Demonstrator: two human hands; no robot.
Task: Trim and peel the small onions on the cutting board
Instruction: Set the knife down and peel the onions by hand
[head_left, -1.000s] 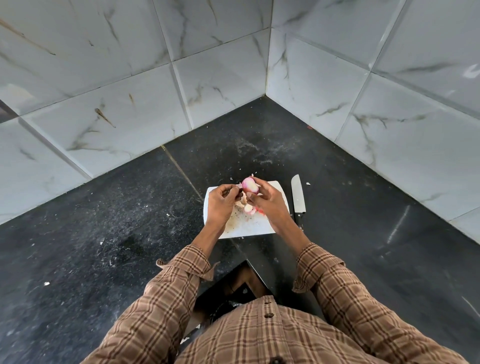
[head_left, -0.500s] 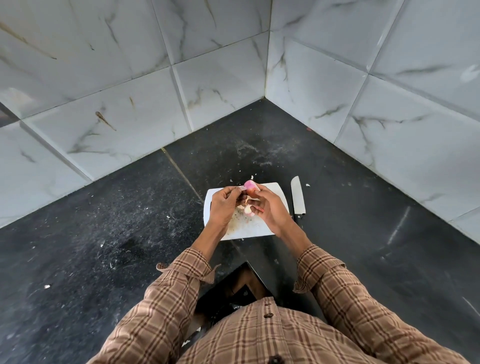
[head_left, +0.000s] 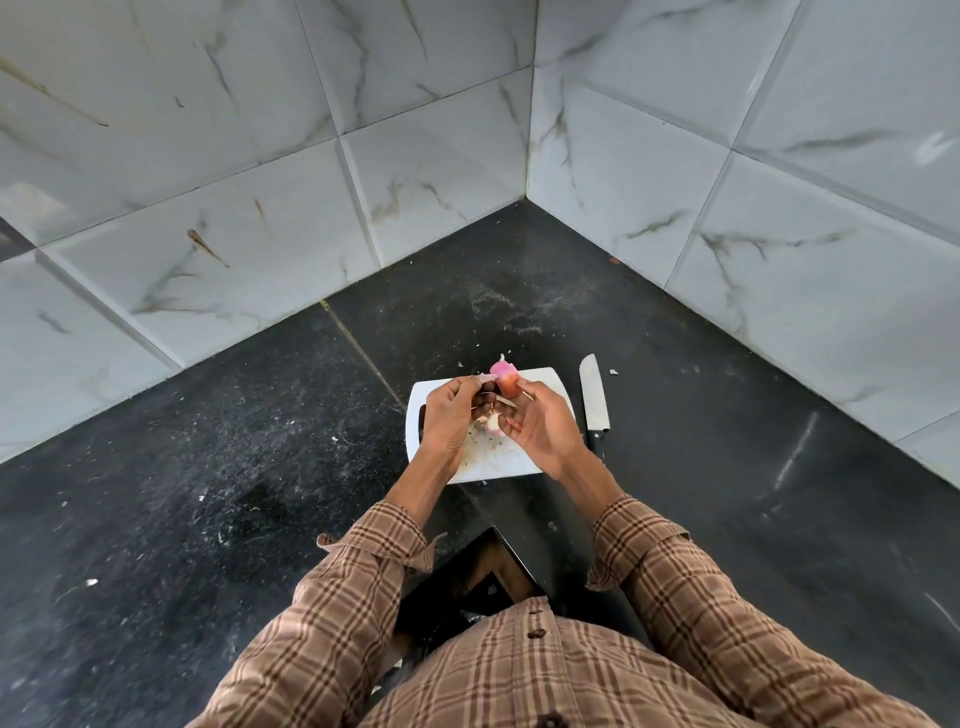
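Black stone makes up the counter (head_left: 208, 467) we stand at, speckled with pale scraps and set into a corner of white marble-veined wall tiles (head_left: 260, 182). Our brown plaid sleeves (head_left: 363, 571) reach in from below. A white cutting board (head_left: 545, 384) lies in front of us, with bits of skin and crumbs on its near half. Just beside its right edge rests a knife (head_left: 594, 397), blade pointing away from us, not touching either hand.

Both hands meet above the far part of the board. Our right hand (head_left: 545, 431) curls round a small onion (head_left: 504, 376) — pink and partly bared at the top, reddish-brown lower down — and holds it up off the board. Our left hand (head_left: 452, 421) pinches at the onion's left side with thumb and fingertips; whether it grips loose skin we cannot tell. Under the hands a pale onion piece (head_left: 491, 422) lies on the board.
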